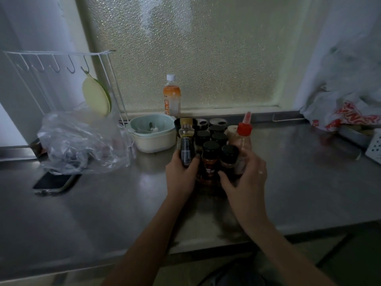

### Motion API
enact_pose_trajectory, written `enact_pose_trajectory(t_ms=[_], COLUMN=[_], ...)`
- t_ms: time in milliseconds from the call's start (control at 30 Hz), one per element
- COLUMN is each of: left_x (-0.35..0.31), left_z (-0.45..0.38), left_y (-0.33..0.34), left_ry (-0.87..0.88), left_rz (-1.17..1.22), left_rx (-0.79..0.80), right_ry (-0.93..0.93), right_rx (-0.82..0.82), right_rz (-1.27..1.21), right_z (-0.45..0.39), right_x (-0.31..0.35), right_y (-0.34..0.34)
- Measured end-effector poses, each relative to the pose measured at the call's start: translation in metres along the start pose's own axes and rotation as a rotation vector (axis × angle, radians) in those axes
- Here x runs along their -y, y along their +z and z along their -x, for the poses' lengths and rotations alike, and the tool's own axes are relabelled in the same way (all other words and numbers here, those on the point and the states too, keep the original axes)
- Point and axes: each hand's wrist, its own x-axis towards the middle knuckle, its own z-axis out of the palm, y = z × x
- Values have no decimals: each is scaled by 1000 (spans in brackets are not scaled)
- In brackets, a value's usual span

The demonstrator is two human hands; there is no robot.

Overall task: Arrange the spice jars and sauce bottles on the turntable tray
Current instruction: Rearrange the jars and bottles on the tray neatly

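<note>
Several black-capped spice jars (210, 155) stand packed together on a dark turntable tray (208, 182) on the steel counter. My left hand (181, 172) grips a dark sauce bottle (186, 141) with a yellow cap at the tray's left side. My right hand (245, 172) wraps around a clear squeeze bottle (244, 133) with a red nozzle at the tray's right side, its fingers also touching the front right jar (229, 155). Most of the tray is hidden by jars and hands.
A pale green bowl (153, 134) sits just left of the jars. An orange drink bottle (172, 96) stands by the frosted window. A clear plastic bag (82, 141) and a phone (55, 181) lie at left; a white wire rack (61, 65) rises behind. Bags (346, 112) pile at right.
</note>
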Motion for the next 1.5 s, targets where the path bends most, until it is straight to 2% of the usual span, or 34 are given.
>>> enact_pose_trajectory(t_ms=[100, 200, 300, 433, 567, 767, 1000, 1133, 1300, 1500], left_x=[0, -3, -8, -4, 4, 4, 1, 1, 10, 8], left_z=[7, 14, 20, 19, 15, 16, 18, 20, 18, 18], left_y=[1, 2, 4, 7, 9, 9, 7, 2, -4, -7], left_ry=[-24, -24, 51, 200, 210, 232, 267, 222, 298, 292], left_rz=[-22, -11, -75, -315, -474, -370, -389, -346, -420, -457], left_rx=[8, -10, -12, -2, 12, 29, 57, 62, 173, 80], right_ry=[124, 135, 158, 164, 159, 162, 173, 168, 137, 111], right_rx=[-10, -39, -57, -74, -47, 18, 61, -26, -56, -33], right_rz=[-164, -60, -75, -177, -187, -199, -205, -220, -214, -252], right_z=[10, 1, -10, -13, -11, -13, -12, -11, -13, -9], right_x=[-17, -30, -40, -50, -51, -54, -54, -52, -56, -48], right_y=[11, 15, 13, 11, 11, 12, 10, 9, 10, 7])
